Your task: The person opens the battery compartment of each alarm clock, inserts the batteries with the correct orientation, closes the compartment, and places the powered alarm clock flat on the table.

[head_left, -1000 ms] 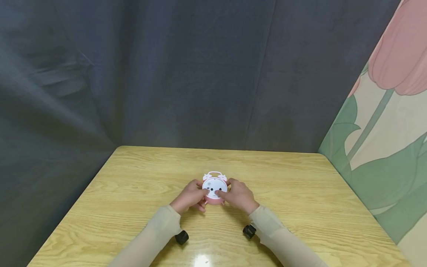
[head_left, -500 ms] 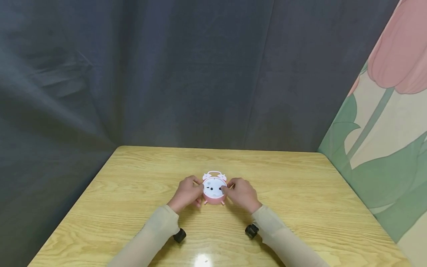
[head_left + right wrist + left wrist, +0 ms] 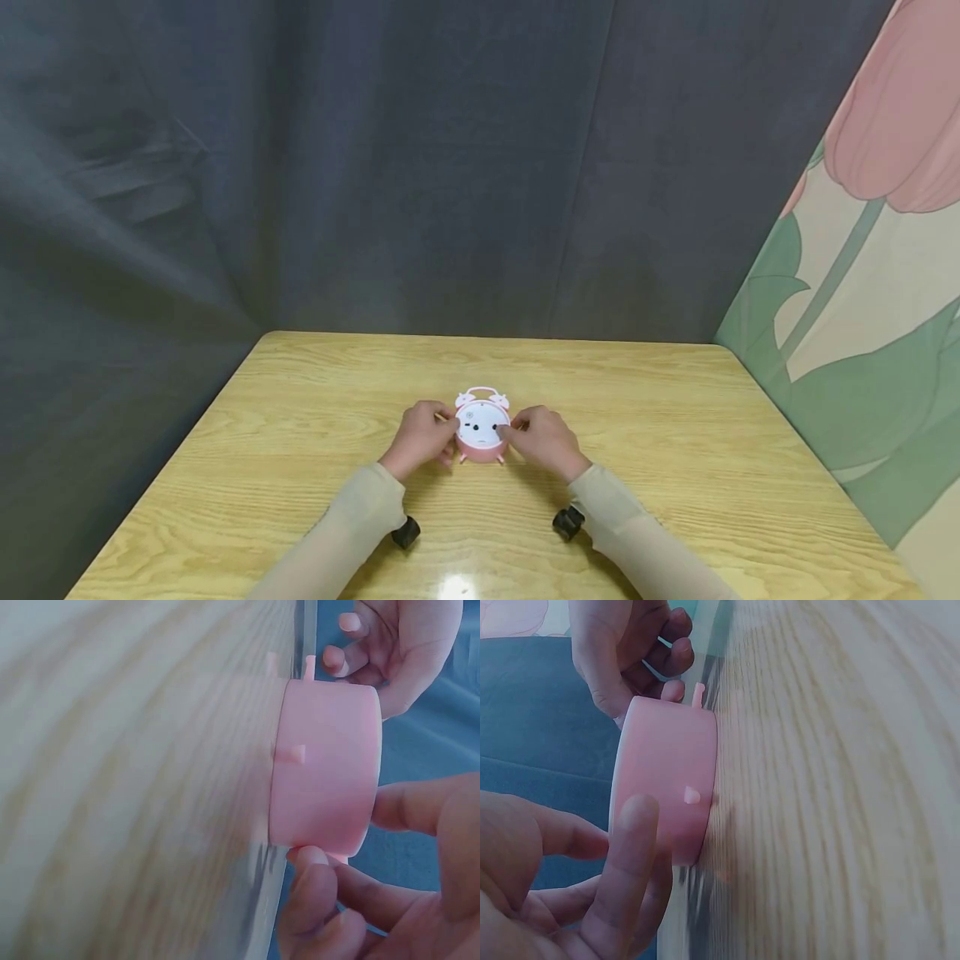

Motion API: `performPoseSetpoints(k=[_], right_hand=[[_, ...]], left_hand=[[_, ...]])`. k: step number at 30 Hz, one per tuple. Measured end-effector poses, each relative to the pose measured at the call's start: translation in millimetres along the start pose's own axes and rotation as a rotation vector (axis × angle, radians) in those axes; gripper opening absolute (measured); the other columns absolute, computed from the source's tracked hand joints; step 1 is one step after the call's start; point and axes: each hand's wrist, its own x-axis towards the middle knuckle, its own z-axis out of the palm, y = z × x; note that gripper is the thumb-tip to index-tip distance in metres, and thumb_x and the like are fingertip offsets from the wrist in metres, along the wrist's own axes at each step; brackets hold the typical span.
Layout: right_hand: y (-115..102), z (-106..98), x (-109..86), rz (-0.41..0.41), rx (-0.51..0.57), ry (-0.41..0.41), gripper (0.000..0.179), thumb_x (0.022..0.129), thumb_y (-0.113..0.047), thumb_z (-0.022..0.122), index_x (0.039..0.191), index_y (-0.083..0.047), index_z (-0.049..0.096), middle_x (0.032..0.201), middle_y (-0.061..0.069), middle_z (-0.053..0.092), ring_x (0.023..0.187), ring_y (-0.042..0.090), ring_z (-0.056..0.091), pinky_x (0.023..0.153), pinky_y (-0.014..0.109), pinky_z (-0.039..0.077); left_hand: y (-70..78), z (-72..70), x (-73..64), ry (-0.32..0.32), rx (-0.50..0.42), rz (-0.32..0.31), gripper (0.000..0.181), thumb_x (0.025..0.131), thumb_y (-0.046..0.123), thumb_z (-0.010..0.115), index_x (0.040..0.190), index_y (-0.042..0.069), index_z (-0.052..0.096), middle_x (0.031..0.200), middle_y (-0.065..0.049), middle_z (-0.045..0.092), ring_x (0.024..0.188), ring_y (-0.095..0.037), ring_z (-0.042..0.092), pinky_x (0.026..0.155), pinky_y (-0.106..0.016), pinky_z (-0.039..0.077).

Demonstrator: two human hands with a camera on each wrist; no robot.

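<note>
A pink alarm clock [image 3: 482, 450] with two white bells and a top handle lies on the wooden table, its white side up. Two small dark spots and a dark slot mark that side. My left hand [image 3: 422, 435] holds the clock's left edge, thumb at the rim and fingers along the pink side wall [image 3: 667, 750]. On the opposite edge my right hand [image 3: 546, 437] pinches it, the thumb over the white side beside the right dark spot. Short pink feet stick out from the wall, as both wrist views show. The clock's underside is hidden against the table.
The wooden table [image 3: 330, 375] extends around the clock on all sides. A dark curtain [image 3: 450, 167] hangs behind and to the left, and a wall with a tulip picture [image 3: 862, 333] stands at right. Black wrist devices [image 3: 406, 532] sit below both cuffs.
Both thumbs have drawn outward from the middle of the clock's white side toward its edges, and the hands have spread slightly apart. The clock has stayed in nearly the same place.
</note>
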Motion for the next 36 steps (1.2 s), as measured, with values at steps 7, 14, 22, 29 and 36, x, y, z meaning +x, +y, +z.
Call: performPoseSetpoints(k=[7,14,22,29,36], right_hand=[[-0.6,-0.4,-0.8,-0.001,0.015,-0.008,0.022,0.088,-0.033,0.072,0.083,-0.011,0.074,0.072,-0.002,0.064,0.060,0.014,0.053,0.051,0.028,0.043],[-1.1,-1.8,-1.1,-0.010,0.034,-0.007,0.024,0.090,-0.035,0.069,0.086,-0.011,0.074,0.076,-0.001,0.066,0.062,0.015,0.056,0.053,0.029,0.045],[-3.4,-3.0,2.0,0.049,0.219,-0.122,0.033,0.093,-0.028,0.065,0.112,-0.001,0.062,0.080,0.007,0.070,0.052,0.017,0.058,0.045,0.024,0.042],[-3.5,-5.0,2.0,0.103,0.299,-0.128,0.044,0.092,-0.033,0.067,0.123,-0.004,0.055,0.085,0.012,0.068,0.044,0.010,0.037,0.040,0.022,0.032],[-8.3,-5.5,-0.8,0.065,0.251,-0.066,0.049,0.091,-0.034,0.070,0.124,-0.003,0.053,0.083,0.009,0.066,0.061,0.017,0.056,0.052,0.028,0.043]], left_hand=[[1.5,-0.3,-0.2,0.003,-0.008,-0.007,0.017,0.090,0.004,0.056,0.099,-0.008,0.065,0.066,-0.020,0.067,0.042,-0.013,0.061,0.045,-0.033,0.058],[1.3,-0.7,0.4,-0.001,-0.016,-0.012,0.017,0.091,0.003,0.054,0.099,-0.008,0.065,0.065,-0.018,0.067,0.042,-0.014,0.062,0.046,-0.034,0.058],[-0.4,-2.2,3.2,-0.008,-0.043,-0.012,0.018,0.090,0.001,0.050,0.099,-0.008,0.064,0.064,-0.017,0.066,0.042,-0.013,0.060,0.047,-0.035,0.059],[-2.8,-2.7,6.7,-0.033,-0.088,-0.018,0.017,0.090,0.000,0.050,0.098,-0.008,0.063,0.068,-0.020,0.067,0.044,-0.015,0.061,0.048,-0.036,0.059],[5.4,-7.1,5.4,0.095,0.262,0.097,0.009,0.092,0.014,0.059,0.093,0.006,0.062,0.073,-0.003,0.062,0.053,-0.012,0.057,0.049,-0.026,0.047]])
